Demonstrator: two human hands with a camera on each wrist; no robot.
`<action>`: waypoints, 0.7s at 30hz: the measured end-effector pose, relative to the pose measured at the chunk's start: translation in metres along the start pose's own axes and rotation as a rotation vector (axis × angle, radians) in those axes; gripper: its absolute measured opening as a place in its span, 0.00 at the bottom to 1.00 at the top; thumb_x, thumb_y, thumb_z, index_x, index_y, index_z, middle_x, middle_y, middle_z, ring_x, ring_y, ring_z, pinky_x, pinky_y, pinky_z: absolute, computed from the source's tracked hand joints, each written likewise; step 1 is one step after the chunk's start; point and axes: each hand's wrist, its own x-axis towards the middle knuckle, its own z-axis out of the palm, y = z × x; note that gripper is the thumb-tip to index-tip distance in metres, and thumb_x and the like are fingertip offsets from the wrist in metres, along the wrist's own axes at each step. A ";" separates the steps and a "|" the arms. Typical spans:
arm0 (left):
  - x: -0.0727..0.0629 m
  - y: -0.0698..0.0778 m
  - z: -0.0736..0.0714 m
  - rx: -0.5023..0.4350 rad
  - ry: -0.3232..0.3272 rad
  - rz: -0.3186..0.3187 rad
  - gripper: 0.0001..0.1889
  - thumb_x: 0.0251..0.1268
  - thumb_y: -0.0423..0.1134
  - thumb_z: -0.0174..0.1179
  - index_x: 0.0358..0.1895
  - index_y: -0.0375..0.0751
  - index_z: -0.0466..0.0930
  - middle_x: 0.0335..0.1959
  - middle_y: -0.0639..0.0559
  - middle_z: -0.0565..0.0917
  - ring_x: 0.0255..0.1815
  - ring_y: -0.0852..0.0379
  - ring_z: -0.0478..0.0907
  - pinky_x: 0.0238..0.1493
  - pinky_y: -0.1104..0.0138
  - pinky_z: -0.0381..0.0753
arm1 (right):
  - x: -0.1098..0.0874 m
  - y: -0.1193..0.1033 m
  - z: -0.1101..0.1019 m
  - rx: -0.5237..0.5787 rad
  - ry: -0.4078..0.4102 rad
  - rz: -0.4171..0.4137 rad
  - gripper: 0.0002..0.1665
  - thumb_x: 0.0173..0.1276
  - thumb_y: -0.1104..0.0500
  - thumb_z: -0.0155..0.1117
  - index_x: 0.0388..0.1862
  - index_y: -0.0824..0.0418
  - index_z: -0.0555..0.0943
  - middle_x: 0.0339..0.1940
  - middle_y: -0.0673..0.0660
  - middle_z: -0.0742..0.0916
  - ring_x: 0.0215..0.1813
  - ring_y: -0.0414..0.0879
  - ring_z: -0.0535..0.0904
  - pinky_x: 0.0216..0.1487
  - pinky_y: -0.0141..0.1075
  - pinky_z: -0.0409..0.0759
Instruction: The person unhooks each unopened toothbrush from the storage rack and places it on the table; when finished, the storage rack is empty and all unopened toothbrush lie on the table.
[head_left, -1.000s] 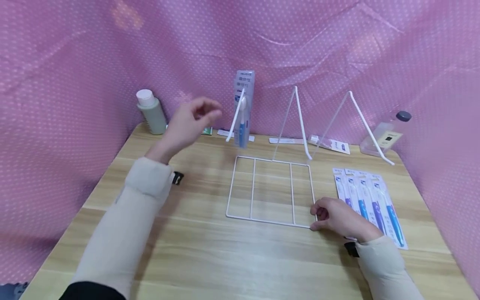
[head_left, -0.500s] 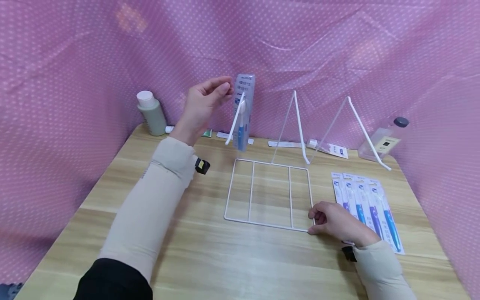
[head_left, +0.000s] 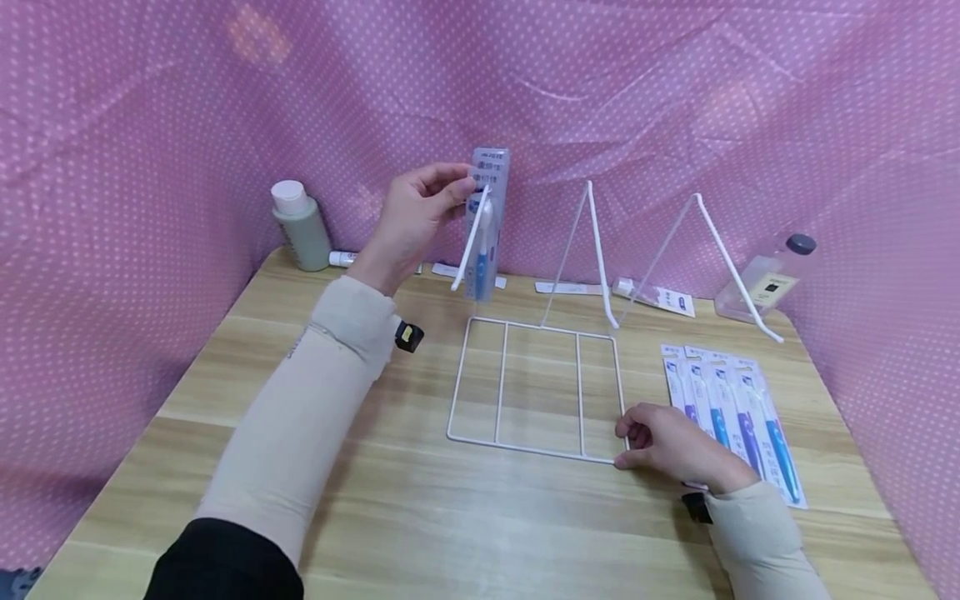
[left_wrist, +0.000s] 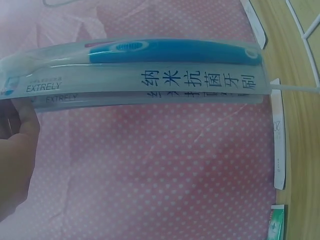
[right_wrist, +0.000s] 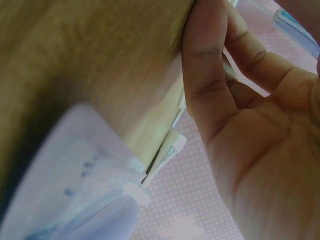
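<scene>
With the left hand (head_left: 415, 215) raised, pinching the left edge of the hanging toothbrush packs (head_left: 485, 250), apparently between thumb and bent fingers; partly hidden behind the plastic in the left wrist view, so hard to be sure of the exact hold. Hung upright on the leftmost arm of the white wire rack (head_left: 502, 383), above its far left corner, with a blue handle facing the left wrist camera. With the right hand (head_left: 669, 437), low over the table (head_left: 480, 533), gripping the near right corner of the same rack between thumb and fingers. Fanned flat just to the right, partly covered by that hand and wrist: blue-handled and purple-handled flat toothbrush packs (head_left: 748, 433). Lined farther out, along the back edge, with a grey-green bottle (head_left: 303, 232) at left, a white-capped tube (head_left: 660, 298) and a clear bottle (head_left: 767, 283) at right. Closed in behind by a dotted pink curtain (head_left: 645, 83).
</scene>
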 end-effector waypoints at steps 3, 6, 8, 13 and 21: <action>-0.005 0.002 -0.001 0.033 -0.004 -0.003 0.09 0.70 0.35 0.68 0.50 0.39 0.88 0.44 0.50 0.86 0.47 0.55 0.82 0.57 0.62 0.84 | 0.000 0.000 0.000 -0.003 0.003 -0.001 0.21 0.57 0.50 0.85 0.41 0.56 0.83 0.32 0.46 0.84 0.36 0.38 0.78 0.39 0.32 0.78; -0.012 0.004 -0.002 0.064 -0.012 0.003 0.09 0.72 0.36 0.68 0.50 0.39 0.88 0.44 0.50 0.86 0.46 0.56 0.82 0.58 0.61 0.84 | 0.000 0.000 0.000 0.000 0.002 -0.001 0.21 0.57 0.50 0.85 0.41 0.56 0.83 0.32 0.46 0.84 0.36 0.38 0.78 0.39 0.32 0.78; -0.018 0.004 -0.004 0.081 -0.020 0.007 0.08 0.72 0.36 0.67 0.50 0.39 0.88 0.44 0.50 0.86 0.46 0.56 0.82 0.56 0.62 0.84 | 0.000 0.000 0.002 0.003 -0.002 0.000 0.22 0.57 0.50 0.85 0.41 0.56 0.83 0.32 0.46 0.84 0.36 0.38 0.78 0.39 0.32 0.78; -0.035 0.008 -0.006 0.104 -0.034 0.004 0.08 0.74 0.36 0.66 0.50 0.39 0.87 0.42 0.51 0.85 0.43 0.58 0.80 0.49 0.68 0.84 | -0.001 -0.001 0.004 0.001 0.002 -0.002 0.22 0.56 0.50 0.85 0.41 0.56 0.83 0.32 0.46 0.84 0.35 0.37 0.78 0.39 0.32 0.78; -0.063 0.020 -0.008 0.131 -0.050 -0.012 0.07 0.75 0.35 0.65 0.50 0.39 0.86 0.40 0.51 0.83 0.40 0.59 0.79 0.43 0.70 0.84 | 0.000 -0.001 0.002 -0.002 0.004 0.006 0.21 0.57 0.51 0.85 0.41 0.57 0.83 0.32 0.46 0.84 0.36 0.39 0.78 0.38 0.32 0.77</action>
